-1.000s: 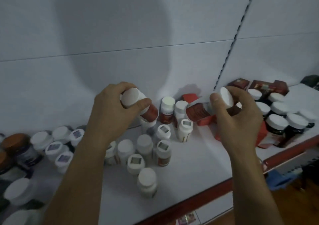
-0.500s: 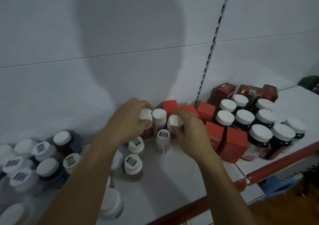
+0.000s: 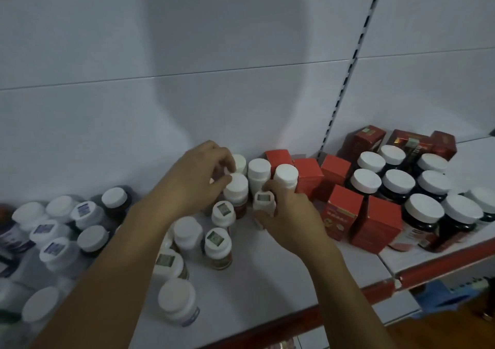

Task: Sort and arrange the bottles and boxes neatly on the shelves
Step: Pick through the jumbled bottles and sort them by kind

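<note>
Now both hands are working low at the back of the white shelf [image 3: 267, 281], where a second ago they were holding two bottles tilted in the air. The left hand [image 3: 195, 180] is curling its fingers round a red-labelled bottle [image 3: 236, 188], the thumb pressing against the side of its white cap. The bottle is standing upright just in front of a short row that is lining the back panel [image 3: 241, 54]. The right hand [image 3: 289, 217] is sitting lower than half a second ago. It is no longer covering the plain-capped bottle [image 3: 286, 174], which is now standing in the open at the right end of that row, touching the red boxes [image 3: 308, 173]. Instead, its thumb and forefinger are pinching a smaller sticker-capped bottle [image 3: 263, 201] just in front of the row; the hand is hiding whether the base is resting on the shelf. Between the two hands, a middle bottle [image 3: 258, 170] is standing in the row much as before. Other small bottles [image 3: 217, 239] with stickers on their caps are standing loosely beside the left forearm, and a crowd of white-lidded bottles [image 3: 56, 225] is filling the left of the shelf. To the right of the red boxes, dark jars [image 3: 396, 182] with white lids are standing in rows, with dark red cartons [image 3: 369, 137] leaning behind them against the panel.
</note>
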A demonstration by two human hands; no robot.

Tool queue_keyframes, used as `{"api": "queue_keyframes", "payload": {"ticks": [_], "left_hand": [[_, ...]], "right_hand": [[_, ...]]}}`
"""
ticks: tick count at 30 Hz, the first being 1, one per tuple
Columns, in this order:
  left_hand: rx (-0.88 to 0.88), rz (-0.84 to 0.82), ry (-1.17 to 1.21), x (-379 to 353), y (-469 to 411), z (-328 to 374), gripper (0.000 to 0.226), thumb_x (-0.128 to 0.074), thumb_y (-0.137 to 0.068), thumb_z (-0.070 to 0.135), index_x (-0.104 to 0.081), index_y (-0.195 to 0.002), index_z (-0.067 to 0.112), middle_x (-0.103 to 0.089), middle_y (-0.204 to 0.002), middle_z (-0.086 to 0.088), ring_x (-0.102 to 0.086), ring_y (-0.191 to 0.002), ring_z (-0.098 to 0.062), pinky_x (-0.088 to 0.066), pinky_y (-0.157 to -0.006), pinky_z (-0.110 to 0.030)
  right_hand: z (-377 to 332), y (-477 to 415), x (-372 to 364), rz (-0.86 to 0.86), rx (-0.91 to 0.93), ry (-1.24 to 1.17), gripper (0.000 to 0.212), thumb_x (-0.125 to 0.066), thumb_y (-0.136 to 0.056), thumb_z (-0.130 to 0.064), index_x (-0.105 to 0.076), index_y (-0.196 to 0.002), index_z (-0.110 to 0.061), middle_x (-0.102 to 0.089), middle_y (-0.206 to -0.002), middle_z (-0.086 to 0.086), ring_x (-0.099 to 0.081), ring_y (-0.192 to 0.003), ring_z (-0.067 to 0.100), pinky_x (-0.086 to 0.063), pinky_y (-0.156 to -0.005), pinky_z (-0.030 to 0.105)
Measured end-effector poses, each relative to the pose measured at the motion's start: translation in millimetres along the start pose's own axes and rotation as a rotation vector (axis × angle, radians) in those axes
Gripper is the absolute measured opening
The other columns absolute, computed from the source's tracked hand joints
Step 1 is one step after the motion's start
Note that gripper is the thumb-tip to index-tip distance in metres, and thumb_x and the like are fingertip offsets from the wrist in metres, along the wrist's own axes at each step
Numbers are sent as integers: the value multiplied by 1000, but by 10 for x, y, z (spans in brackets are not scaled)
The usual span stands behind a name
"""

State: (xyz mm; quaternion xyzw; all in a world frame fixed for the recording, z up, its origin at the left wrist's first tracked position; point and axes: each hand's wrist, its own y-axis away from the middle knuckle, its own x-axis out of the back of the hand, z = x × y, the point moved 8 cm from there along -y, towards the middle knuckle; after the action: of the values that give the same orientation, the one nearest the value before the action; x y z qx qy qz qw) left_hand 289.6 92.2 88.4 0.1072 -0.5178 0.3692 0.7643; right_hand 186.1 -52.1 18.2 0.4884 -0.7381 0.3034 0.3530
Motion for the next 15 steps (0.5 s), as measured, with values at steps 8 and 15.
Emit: {"api": "queue_keyframes", "payload": {"ticks": [8,15], "left_hand": [[197,-134,-234,-416,299,-157,32,-73,-77,52,-54,-81,26,-58,-83,8,-58,-81,-17,-50,-71,-35],[282,87,96,26,530,-402,24,-75,-83,35,-58,-99,33,-64,-95,15,-62,-82,-9,-51,-73,-29]], "right_hand": [[-5,50,19,95,-21,9,27,-74,-82,-35,-49,-87,-26,-53,-98,-7,-54,-81,20,-47,-64,35],[-170,197,173,212,22,-179,28,-78,-78,-26,-51,-87,-30,-59,-81,-11,-57,-69,8,-49,-56,31]]}}
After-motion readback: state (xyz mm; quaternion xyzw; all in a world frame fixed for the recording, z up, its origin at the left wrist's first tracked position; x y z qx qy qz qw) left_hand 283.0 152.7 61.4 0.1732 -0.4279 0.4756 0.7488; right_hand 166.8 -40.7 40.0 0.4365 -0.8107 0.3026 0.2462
